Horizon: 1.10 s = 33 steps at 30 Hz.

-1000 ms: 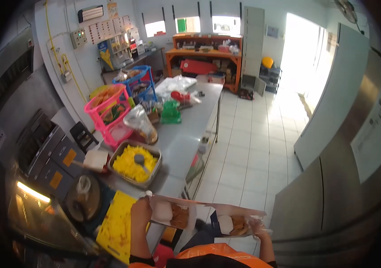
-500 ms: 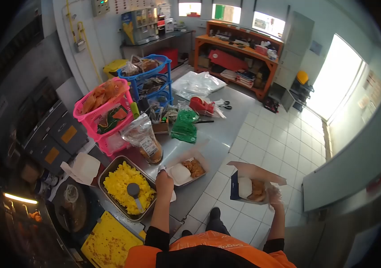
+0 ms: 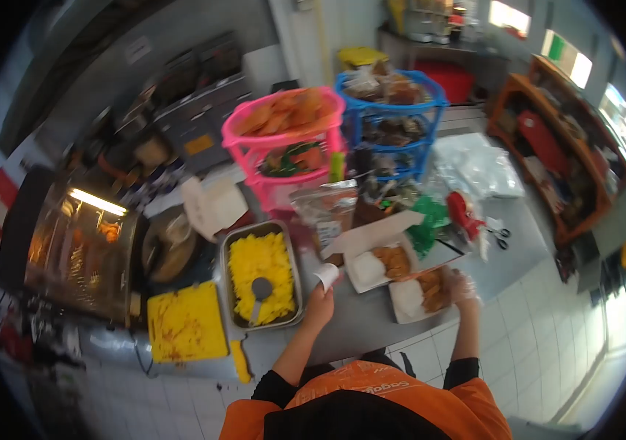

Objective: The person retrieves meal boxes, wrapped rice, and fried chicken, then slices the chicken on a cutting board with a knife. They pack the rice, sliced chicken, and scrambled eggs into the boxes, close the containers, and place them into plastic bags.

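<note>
In the head view, the left hand (image 3: 319,308) clasps something white (image 3: 327,276) while the right hand's (image 3: 465,288) fingers grasp the nearer food box (image 3: 417,314) at the desk's (image 3: 357,326) edge, beside the farther box (image 3: 366,284), best kept level against spills

A single wide, round-edged view from the wearer's head looks steeply down and forward over the table (image 3: 522,246). It is close: the wearer's orange top (image 3: 393,400) fills the bottom edge, and the left hand (image 3: 319,302) and right hand (image 3: 464,290) reach in at arm's length. The lit food warmer (image 3: 82,253) lies left; farther off, the orange shelf (image 3: 584,220) and windows (image 3: 562,59) slant at upper right.
</note>
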Motion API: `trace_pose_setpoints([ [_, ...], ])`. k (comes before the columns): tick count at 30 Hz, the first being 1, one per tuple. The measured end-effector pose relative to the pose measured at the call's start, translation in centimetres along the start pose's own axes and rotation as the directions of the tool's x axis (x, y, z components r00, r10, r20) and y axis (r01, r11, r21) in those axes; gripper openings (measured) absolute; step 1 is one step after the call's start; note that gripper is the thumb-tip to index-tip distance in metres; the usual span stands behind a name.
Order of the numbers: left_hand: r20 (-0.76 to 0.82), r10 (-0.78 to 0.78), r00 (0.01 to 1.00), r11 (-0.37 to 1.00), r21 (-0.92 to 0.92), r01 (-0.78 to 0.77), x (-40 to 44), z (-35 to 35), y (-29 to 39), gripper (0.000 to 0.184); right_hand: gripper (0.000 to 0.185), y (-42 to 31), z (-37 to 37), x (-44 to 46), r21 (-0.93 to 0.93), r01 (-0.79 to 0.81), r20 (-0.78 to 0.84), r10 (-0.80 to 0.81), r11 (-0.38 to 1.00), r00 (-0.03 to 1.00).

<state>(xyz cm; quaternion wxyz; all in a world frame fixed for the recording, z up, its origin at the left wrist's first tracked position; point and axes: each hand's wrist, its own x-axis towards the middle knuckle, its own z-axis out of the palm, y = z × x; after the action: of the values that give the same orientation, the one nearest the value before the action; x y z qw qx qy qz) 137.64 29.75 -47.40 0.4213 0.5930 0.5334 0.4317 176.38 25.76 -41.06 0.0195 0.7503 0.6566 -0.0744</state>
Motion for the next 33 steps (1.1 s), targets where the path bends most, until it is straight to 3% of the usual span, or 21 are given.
trace_pose_setpoints([
  [1,-0.015,-0.025,1.0,1.0,-0.013,0.025,-2.8,-1.4,2.2,0.031,0.038,0.5,-0.5,0.6,-0.118,0.014,0.069,-0.006,0.993,0.998],
  [3,-0.092,-0.09,0.992,0.993,-0.088,0.082,-7.5,-4.2,4.1,0.03,0.025,-1.4,-5.2,-0.9,-0.21,-0.118,-0.009,0.119,0.97,0.993],
  [4,-0.145,-0.131,0.981,0.982,-0.156,0.108,-10.2,-5.4,4.1,0.029,0.028,-2.8,-7.8,-0.8,0.028,-0.33,-0.108,0.331,0.944,0.938],
  [5,-0.185,-0.165,0.969,0.966,-0.228,0.121,-12.1,-6.4,4.0,0.027,0.032,-4.7,-10.1,-0.6,0.279,-0.503,-0.145,0.553,0.818,0.82],
  [6,-0.311,-0.164,0.936,0.97,-0.223,0.096,-13.6,-7.8,3.8,0.027,0.033,-6.8,-11.8,-1.0,0.437,-0.281,-0.332,0.444,0.854,0.832],
  [7,-0.424,-0.157,0.892,0.974,-0.216,0.069,-14.8,-9.2,3.6,0.027,0.034,-9.4,-12.8,-1.3,0.537,-0.03,-0.52,0.359,0.843,0.775],
  [9,-0.602,-0.196,0.774,0.971,-0.23,0.066,-15.8,-11.2,3.9,0.027,0.025,-17.2,-14.1,-2.0,0.539,0.415,-0.65,0.049,0.733,0.759],
  [10,-0.669,-0.241,0.703,0.963,-0.255,0.087,-15.3,-12.3,4.2,0.027,0.026,-21.0,-12.5,-2.3,0.468,0.532,-0.647,-0.137,0.706,0.75],
  [11,-0.657,-0.232,0.718,0.973,-0.163,0.165,-15.1,-13.8,3.9,0.029,0.035,-24.7,-10.8,-2.6,0.414,0.645,-0.622,-0.317,0.642,0.716],
  [12,-0.655,-0.242,0.716,0.97,-0.182,0.162,-14.7,-14.8,4.6,0.033,0.047,-29.1,-9.3,-2.1,0.462,0.708,-0.467,-0.533,0.534,0.706],
  [13,-0.644,-0.219,0.733,0.976,-0.145,0.165,-14.3,-15.9,4.1,0.035,0.055,-33.8,-10.1,-3.7,0.557,0.604,-0.243,-0.584,0.569,0.775],
  [15,-0.6,-0.227,0.767,0.973,-0.162,0.161,-14.2,-17.7,2.8,0.04,0.06,-40.8,-7.8,-4.3,0.357,0.55,-0.02,-0.582,0.755,0.813],
  [20,-0.492,-0.37,0.788,0.881,-0.455,0.129,-14.5,-20.4,1.1,0.052,0.061,-46.0,-2.2,-4.4,0.141,0.512,-0.103,-0.502,0.847,0.859],
  [22,-0.454,-0.384,0.804,0.89,-0.415,0.19,-15.2,-20.9,-0.7,0.056,0.059,-45.7,-0.7,-4.0,0.016,0.55,-0.147,-0.543,0.835,0.827],
  [26,-0.43,-0.293,0.854,0.944,-0.273,0.186,-14.6,-21.0,-0.8,0.06,0.052,-44.3,-0.3,-1.5,0.234,0.604,-0.327,-0.523,0.762,0.787],
  [27,-0.43,-0.253,0.867,0.957,-0.243,0.158,-14.3,-21.1,-1.0,0.059,0.05,-44.0,-0.7,-1.3,0.194,0.542,-0.287,-0.481,0.818,0.828],
  [30,-0.428,-0.164,0.889,0.978,-0.19,0.088,-13.2,-21.5,-1.6,0.054,0.048,-43.0,-3.3,-1.8,0.164,0.635,-0.374,-0.548,0.755,0.748],
  [33,-0.409,-0.164,0.898,0.971,-0.225,0.074,-12.8,-22.0,-2.1,0.051,0.046,-44.2,-6.1,-4.1,0.185,0.804,-0.424,-0.692,0.565,0.584],
])
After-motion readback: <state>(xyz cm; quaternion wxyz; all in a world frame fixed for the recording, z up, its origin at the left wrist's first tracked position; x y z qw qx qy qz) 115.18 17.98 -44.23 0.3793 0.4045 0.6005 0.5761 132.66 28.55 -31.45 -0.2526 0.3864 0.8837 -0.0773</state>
